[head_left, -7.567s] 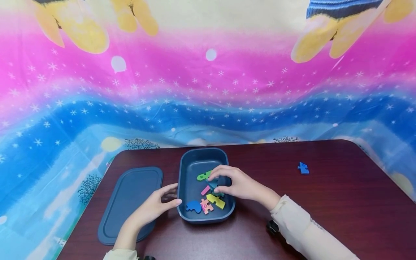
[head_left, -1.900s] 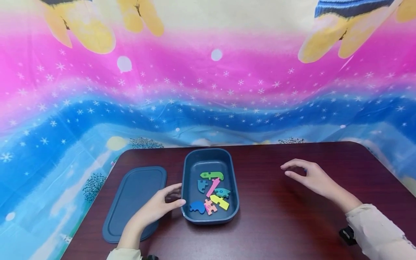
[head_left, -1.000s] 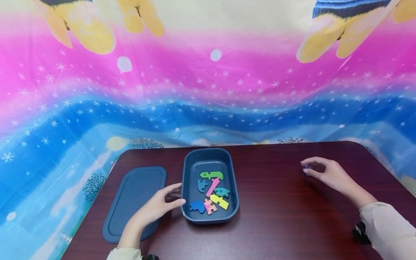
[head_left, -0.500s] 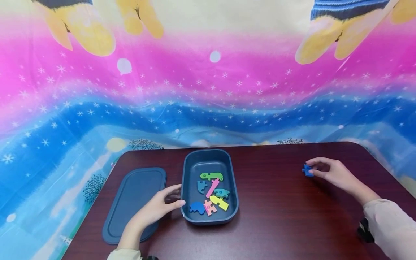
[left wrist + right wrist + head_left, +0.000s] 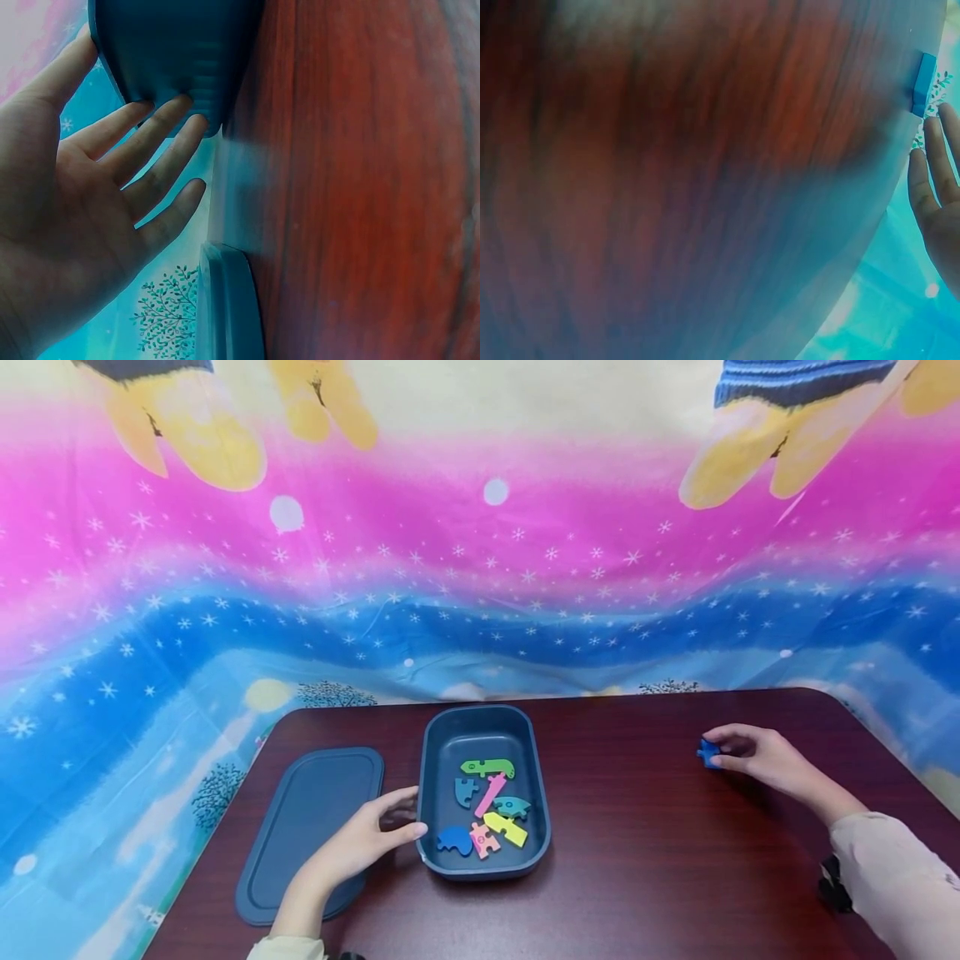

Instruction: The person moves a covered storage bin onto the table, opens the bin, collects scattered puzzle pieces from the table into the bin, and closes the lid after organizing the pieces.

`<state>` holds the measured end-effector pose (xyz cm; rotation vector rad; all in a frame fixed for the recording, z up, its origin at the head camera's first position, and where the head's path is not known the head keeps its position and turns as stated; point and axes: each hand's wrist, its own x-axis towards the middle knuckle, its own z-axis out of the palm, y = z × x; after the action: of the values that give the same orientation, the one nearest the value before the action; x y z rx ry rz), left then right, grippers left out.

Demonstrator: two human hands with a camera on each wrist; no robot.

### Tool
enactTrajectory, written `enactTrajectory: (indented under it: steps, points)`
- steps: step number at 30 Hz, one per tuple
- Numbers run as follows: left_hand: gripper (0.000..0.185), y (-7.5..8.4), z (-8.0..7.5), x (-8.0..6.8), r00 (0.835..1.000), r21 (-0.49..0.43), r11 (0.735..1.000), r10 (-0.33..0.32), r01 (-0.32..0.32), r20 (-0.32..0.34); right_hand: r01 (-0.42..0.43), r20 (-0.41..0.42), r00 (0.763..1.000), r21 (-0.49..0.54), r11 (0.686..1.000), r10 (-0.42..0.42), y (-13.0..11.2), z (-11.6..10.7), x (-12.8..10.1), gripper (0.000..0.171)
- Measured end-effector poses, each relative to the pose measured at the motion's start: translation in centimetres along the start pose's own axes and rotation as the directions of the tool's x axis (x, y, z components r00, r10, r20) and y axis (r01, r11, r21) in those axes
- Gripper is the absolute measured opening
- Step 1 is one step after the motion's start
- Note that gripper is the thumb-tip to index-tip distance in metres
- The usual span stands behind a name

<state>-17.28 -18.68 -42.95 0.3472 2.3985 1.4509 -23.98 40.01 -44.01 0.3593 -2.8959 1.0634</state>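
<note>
The right hand point(image 5: 757, 756) pinches a blue piece point(image 5: 708, 753) between thumb and fingertips at the far right of the tabletop point(image 5: 660, 860), well apart from the box point(image 5: 427, 777). The left hand point(image 5: 360, 839) rests with relaxed, nearly straight fingers point(image 5: 150, 142) against the box's left wall. Coloured pieces point(image 5: 487, 802) lie inside the box. The lid point(image 5: 300, 827) lies flat just left of it.

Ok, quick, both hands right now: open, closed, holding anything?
Left hand: open, straight fingers resting against the blue container.
Right hand: fingertips pinching the blue puzzle piece on the table.
</note>
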Motion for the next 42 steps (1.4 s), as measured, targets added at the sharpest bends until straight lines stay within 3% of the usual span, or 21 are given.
enactTrajectory:
  steps: [16, 42]
  points:
    - [0.063, 0.0, -0.1, 0.0, 1.000, 0.001, 1.000, 0.002, -0.002, 0.000, -0.058, 0.030, 0.998, -0.003, 0.998, 0.058, 0.7, 0.4, 0.8, 0.047]
    - [0.063, -0.4, -0.1, 0.1, 1.000, 0.002, 1.000, -0.003, 0.003, 0.003, -0.049, 0.080, 0.995, -0.035, 0.998, 0.051, 0.5, 1.2, 1.2, 0.048]
